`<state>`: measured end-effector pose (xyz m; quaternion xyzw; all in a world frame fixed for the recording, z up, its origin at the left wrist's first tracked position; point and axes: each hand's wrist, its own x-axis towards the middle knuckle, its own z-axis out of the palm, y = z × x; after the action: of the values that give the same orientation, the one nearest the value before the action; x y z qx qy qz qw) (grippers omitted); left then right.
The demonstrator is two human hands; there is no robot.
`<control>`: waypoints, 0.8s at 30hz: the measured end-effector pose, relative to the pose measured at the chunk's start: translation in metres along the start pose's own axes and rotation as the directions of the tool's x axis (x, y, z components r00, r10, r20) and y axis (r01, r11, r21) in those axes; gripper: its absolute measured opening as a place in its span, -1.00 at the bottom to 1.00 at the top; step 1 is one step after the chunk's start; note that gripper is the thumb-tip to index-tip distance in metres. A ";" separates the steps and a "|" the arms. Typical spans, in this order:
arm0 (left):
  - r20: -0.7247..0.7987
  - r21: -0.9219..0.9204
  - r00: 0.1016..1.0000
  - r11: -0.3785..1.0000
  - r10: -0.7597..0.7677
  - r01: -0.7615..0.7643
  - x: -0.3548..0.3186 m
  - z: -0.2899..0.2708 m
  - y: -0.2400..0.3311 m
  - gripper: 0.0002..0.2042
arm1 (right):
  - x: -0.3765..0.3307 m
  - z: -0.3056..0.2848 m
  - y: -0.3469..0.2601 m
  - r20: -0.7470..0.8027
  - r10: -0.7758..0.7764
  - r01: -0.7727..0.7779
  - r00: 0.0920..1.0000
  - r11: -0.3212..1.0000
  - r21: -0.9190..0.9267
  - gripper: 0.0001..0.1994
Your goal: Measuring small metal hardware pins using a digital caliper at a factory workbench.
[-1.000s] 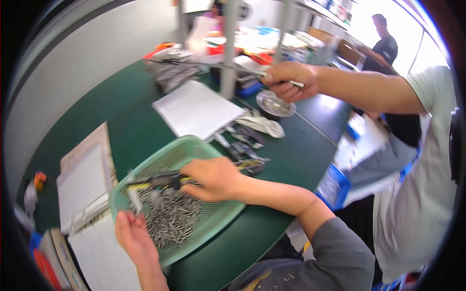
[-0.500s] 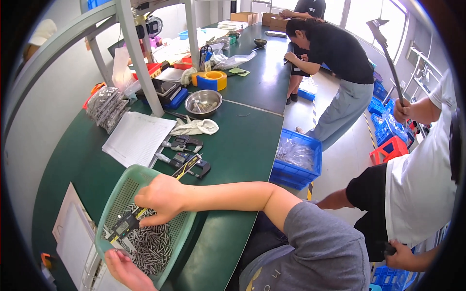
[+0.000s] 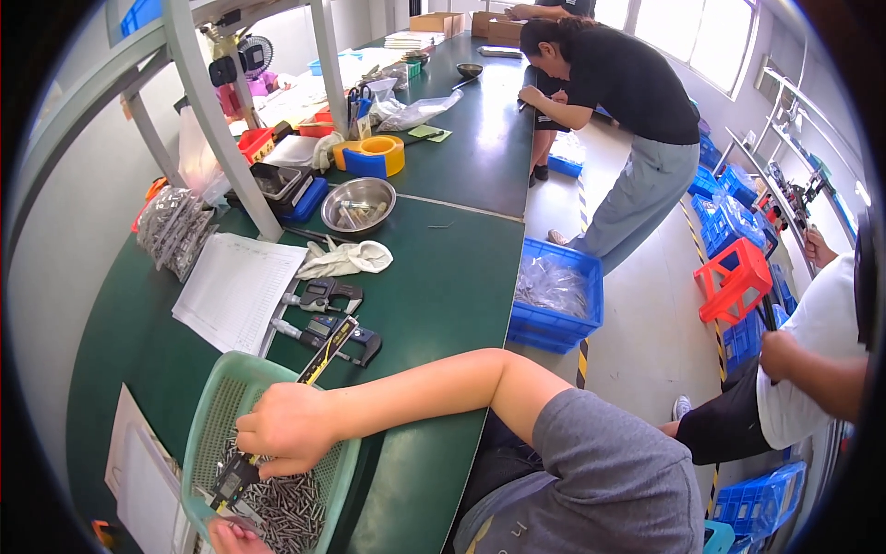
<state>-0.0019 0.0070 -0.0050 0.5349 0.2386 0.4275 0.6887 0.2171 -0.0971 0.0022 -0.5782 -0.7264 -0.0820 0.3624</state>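
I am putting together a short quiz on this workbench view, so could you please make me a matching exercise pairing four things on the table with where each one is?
Things:
1. caliper
2. metal bowl
3. white glove
4. tape roll

Places:
A. lying just in front of the metal bowl
B. at the far side of the table, behind the metal bowl
C. in the right hand, over the green basket of small metal pins
D. beside the grey frame post, next to a dark tray

Pairs: 1-C, 2-D, 3-A, 4-B
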 end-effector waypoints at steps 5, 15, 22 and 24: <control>0.084 0.028 0.996 1.000 -0.007 0.005 -0.003 -0.001 0.000 -0.90 | -0.003 -0.004 -0.003 0.004 0.044 -0.044 0.999 0.999 0.004 -0.63; -0.117 0.159 0.993 0.987 0.003 0.016 -0.009 0.009 0.004 -0.84 | 0.006 0.000 -0.006 0.021 0.100 -0.100 0.995 0.995 -0.005 -0.64; -0.094 0.067 0.995 0.997 -0.035 0.042 -0.002 0.021 0.006 -0.88 | 0.009 -0.013 -0.003 0.040 0.126 -0.117 0.991 0.978 -0.174 -0.65; -0.100 0.052 0.995 0.998 -0.027 0.032 -0.002 0.021 0.005 -0.88 | 0.009 -0.009 -0.003 0.043 0.101 -0.094 0.994 0.985 -0.143 -0.67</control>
<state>0.0116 -0.0055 0.0055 0.5277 0.2918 0.4369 0.6675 0.2184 -0.0962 0.0152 -0.6391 -0.6985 -0.1006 0.3058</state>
